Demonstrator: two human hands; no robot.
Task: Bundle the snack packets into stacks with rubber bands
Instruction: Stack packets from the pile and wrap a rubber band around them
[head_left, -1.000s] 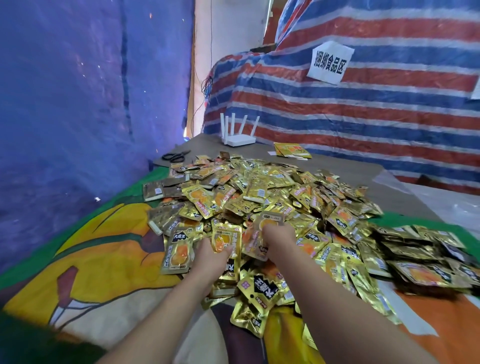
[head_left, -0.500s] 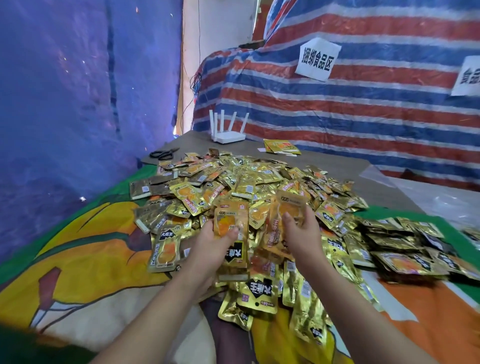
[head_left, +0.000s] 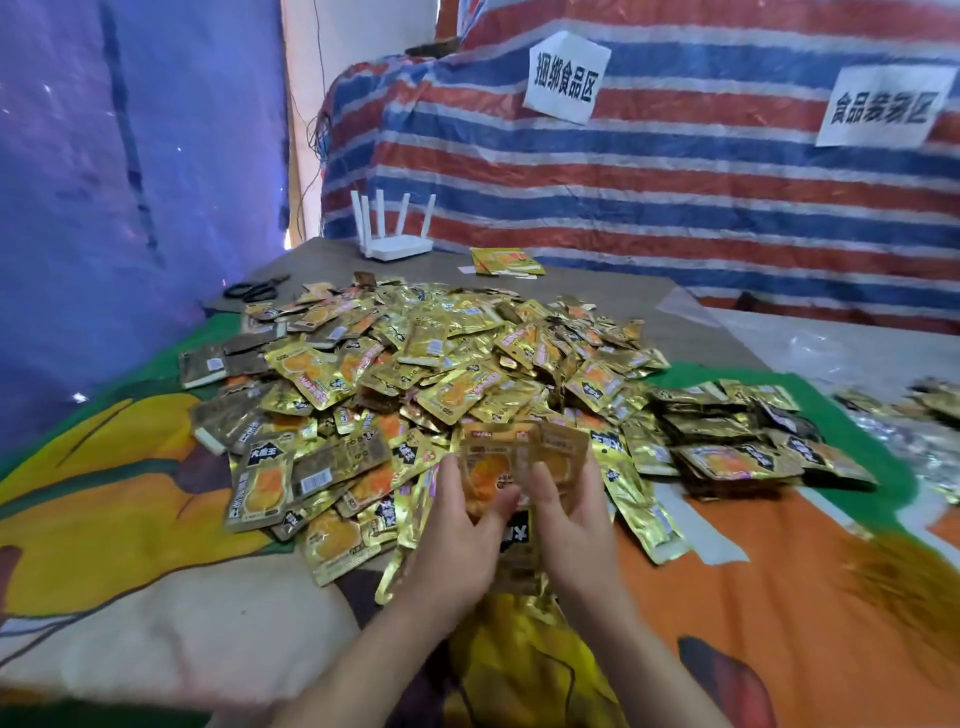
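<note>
A few gold foil snack packets (head_left: 519, 467), light, slick and floppy, are being pinched upright between the left hand (head_left: 457, 540) and right hand (head_left: 571, 525) above the heap (head_left: 415, 358); flat faces probably grip best.

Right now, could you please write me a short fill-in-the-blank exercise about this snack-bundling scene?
1. The left hand and right hand together hold a few gold ____ above the loose pile.
2. The white router at the far end of the table has ____ upright antennas.
3. The black scissors lie to the ____ of the router.
4. The tarp behind the table carries ____ white paper signs.

Missing words: packets; five; left; two
</note>
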